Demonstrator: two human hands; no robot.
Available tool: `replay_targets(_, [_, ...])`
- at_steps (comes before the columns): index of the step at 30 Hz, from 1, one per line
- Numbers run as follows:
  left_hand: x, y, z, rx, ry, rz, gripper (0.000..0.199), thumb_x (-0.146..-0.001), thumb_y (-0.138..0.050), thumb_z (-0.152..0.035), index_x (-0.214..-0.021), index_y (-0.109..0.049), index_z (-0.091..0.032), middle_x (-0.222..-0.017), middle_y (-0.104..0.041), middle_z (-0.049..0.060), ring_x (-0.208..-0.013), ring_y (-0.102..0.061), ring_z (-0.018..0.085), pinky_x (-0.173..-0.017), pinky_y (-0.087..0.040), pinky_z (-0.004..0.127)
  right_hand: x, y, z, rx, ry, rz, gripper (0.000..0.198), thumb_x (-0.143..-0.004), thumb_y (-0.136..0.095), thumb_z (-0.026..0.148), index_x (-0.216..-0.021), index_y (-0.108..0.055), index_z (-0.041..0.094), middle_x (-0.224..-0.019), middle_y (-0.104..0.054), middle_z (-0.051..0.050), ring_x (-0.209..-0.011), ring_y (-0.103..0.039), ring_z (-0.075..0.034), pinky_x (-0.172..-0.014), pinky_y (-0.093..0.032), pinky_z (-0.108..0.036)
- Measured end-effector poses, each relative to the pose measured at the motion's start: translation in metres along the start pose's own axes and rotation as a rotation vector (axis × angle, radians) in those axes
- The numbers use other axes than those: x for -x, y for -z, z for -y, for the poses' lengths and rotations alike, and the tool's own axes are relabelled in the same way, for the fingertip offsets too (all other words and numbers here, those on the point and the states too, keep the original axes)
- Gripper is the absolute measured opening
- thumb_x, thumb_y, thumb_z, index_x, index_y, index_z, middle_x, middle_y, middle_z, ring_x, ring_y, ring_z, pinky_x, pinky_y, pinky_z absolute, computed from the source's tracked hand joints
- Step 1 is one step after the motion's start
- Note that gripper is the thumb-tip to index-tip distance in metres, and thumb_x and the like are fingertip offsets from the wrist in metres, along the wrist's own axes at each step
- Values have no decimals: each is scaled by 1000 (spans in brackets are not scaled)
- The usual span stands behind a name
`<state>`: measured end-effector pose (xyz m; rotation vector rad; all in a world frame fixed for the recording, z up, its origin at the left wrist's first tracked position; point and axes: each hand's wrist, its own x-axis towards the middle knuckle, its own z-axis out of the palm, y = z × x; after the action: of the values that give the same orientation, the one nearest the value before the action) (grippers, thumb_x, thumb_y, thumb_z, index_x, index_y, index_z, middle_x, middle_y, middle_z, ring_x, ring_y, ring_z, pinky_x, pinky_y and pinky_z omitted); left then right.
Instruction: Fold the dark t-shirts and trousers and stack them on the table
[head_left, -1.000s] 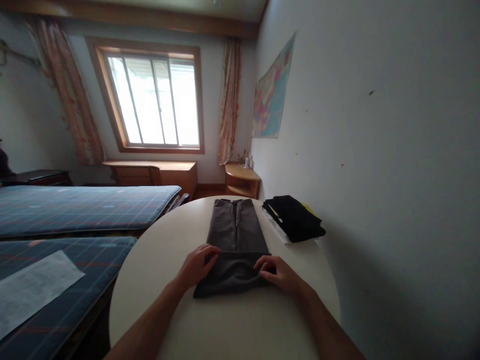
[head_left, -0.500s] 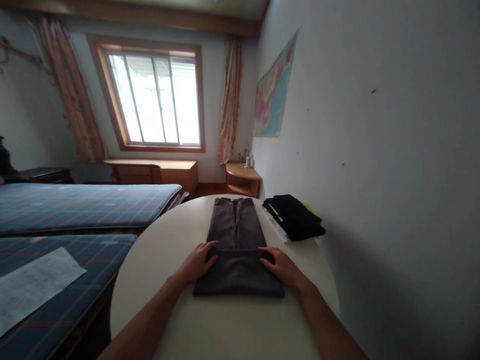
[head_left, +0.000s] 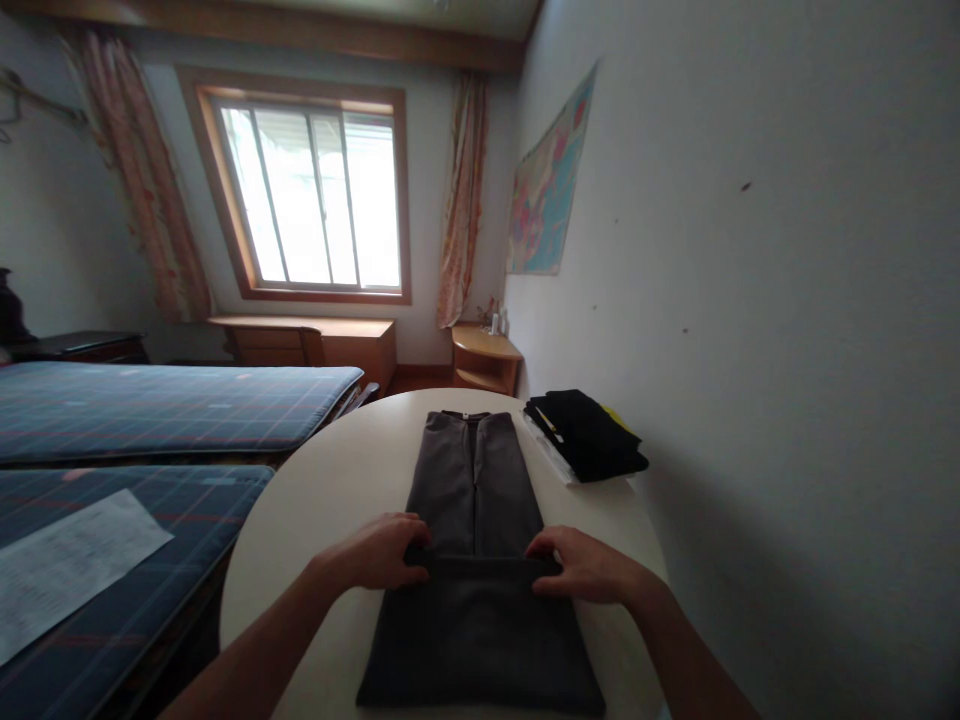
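Observation:
On a round white table [head_left: 300, 490], a dark grey garment [head_left: 442, 480], seemingly a skirt, lies lengthwise. Its far end has a waistband with a small pale label, and a seam or slit runs down the middle. The near part is folded over, forming a straight edge across it. My left hand [head_left: 382, 552] grips the left end of that folded edge, fingers and thumb pinching the cloth. At the right end, my right hand [head_left: 581, 565] pinches the same edge in the same way.
A stack of folded black clothes [head_left: 581, 435] with some yellow in it sits at the table's right, by the white wall [head_left: 787, 400]. Left of the table are beds with plaid mattresses [head_left: 187, 400] and a paper sheet [head_left: 82, 560]. Wooden desks [head_left: 352, 345] stand under the window.
The garment has slid toward me, and its folded part now reaches closer to the table's near side. Both hands moved nearer with it, their fingers now curled on the edge.

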<state>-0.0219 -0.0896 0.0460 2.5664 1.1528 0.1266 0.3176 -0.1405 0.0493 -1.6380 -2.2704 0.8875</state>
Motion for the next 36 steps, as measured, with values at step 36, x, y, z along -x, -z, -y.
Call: replay_targets(36, [-77, 73, 5, 38, -169, -180, 29, -88, -53, -30, -113, -67, -25, -100, -72, 2, -90, -64, 21, -82, -45, 28, -81, 73, 39, 180, 304, -115, 27, -86, -53, 20, -111, -63, 21, -102, -69, -4, -91, -64, -19, -83, -47, -30])
